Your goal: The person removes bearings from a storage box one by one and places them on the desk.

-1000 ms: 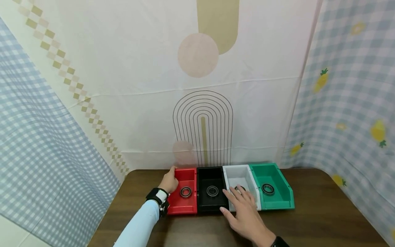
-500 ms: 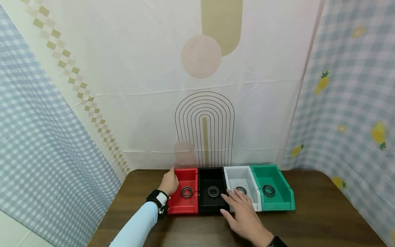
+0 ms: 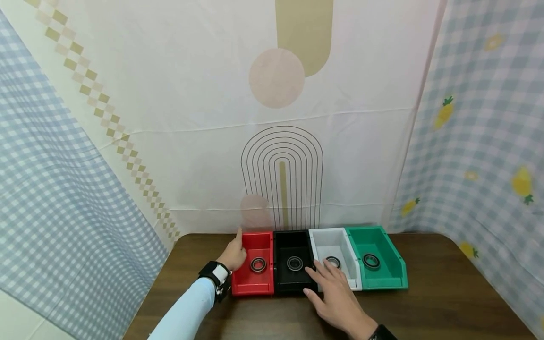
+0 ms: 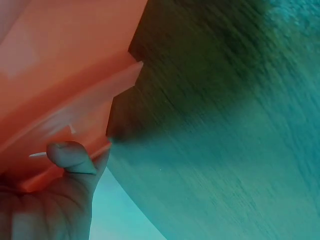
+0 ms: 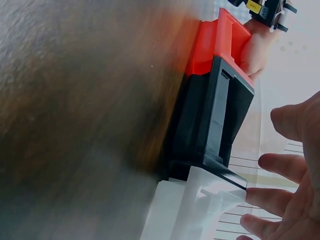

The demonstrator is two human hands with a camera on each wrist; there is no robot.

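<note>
Four bins stood touching in a row at the table's far edge: red bin (image 3: 253, 278), black bin (image 3: 293, 278), white bin (image 3: 335, 245), green bin (image 3: 382, 278), each holding one bearing ring (image 3: 258, 264). The left hand (image 3: 235, 253) gripped the red bin's left wall. The right hand (image 3: 335, 295), fingers spread and holding nothing, hovered over the black and white bins' near rims. Bare table (image 3: 446, 302) lay nearer and to the right.

Four bins stand in a row at the back of the table (image 3: 446, 293). Taking the second bin (image 3: 293, 278) as landmark, the first bin (image 3: 255, 283) touches its left; the third bin (image 3: 335, 243) and fourth bin (image 3: 382, 243) follow rightward. Each holds a ring.
</note>
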